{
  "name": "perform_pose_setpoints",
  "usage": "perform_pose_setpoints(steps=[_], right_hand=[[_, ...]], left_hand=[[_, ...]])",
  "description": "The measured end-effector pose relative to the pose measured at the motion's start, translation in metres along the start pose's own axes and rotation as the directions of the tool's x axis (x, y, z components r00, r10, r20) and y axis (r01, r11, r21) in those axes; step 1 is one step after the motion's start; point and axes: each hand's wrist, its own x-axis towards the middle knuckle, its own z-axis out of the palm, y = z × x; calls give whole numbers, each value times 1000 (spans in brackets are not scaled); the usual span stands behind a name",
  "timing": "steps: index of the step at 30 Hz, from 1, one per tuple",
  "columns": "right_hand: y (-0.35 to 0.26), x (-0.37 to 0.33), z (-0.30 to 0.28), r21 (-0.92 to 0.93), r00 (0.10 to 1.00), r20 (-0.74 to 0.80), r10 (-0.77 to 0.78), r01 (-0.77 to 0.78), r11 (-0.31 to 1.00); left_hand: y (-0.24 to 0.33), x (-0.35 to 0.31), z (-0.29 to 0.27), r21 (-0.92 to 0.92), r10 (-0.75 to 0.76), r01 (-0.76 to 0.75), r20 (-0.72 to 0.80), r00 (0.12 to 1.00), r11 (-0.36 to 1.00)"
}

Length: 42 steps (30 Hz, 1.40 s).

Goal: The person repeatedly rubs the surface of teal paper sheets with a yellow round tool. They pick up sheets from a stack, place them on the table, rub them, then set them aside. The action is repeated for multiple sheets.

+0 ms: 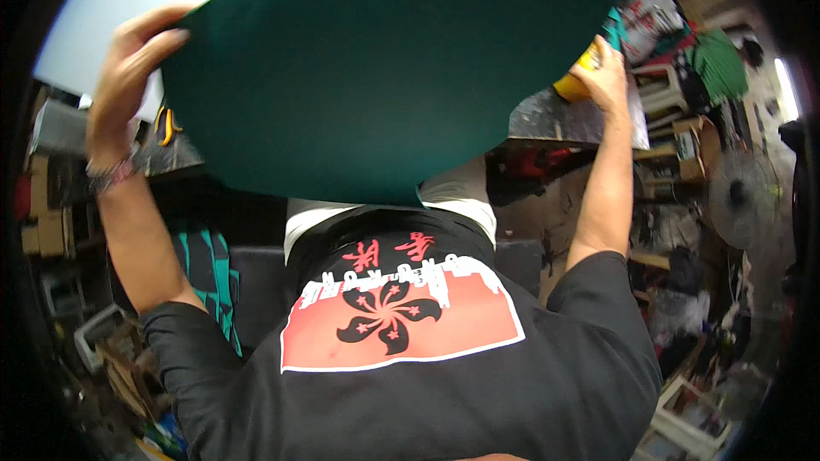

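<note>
A large dark green sheet [359,77] spreads across the top middle, its near edge hanging over my lap and covering much of the worktable [555,117]. My left hand [128,77] is closed, pinching the sheet's left edge between thumb and fingers. At the right, my right hand [605,77] is closed round a yellow cylinder-like thing [574,85] beside the sheet's right edge. Its exact kind does not show. Under the sheet's left side, a tool with yellow-and-black handles [166,126] lies on the tabletop, its working end not clear.
A white surface [102,26] lies at the far left. Green cut pieces [209,277] hang or rest low on my left. A standing fan [740,192], a green bundle [719,67] and a white stool [662,90] crowd the right side. Boxes [55,218] stand at the left.
</note>
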Motion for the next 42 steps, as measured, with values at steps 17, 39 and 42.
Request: perform_pose_setpoints(steps=[17,39,42], right_hand=[[-195,-98,-1,126,938,50,-342,334,934],[-427,45,169,216,898,150,-412,377,901],[-401,49,155,182,905,116,-409,386,904]], left_hand=[[-7,-6,266,505,60,-140,170,984,852],[-10,-10,267,442,96,-165,174,980,882],[-7,-10,269,447,99,-139,113,989,883]])
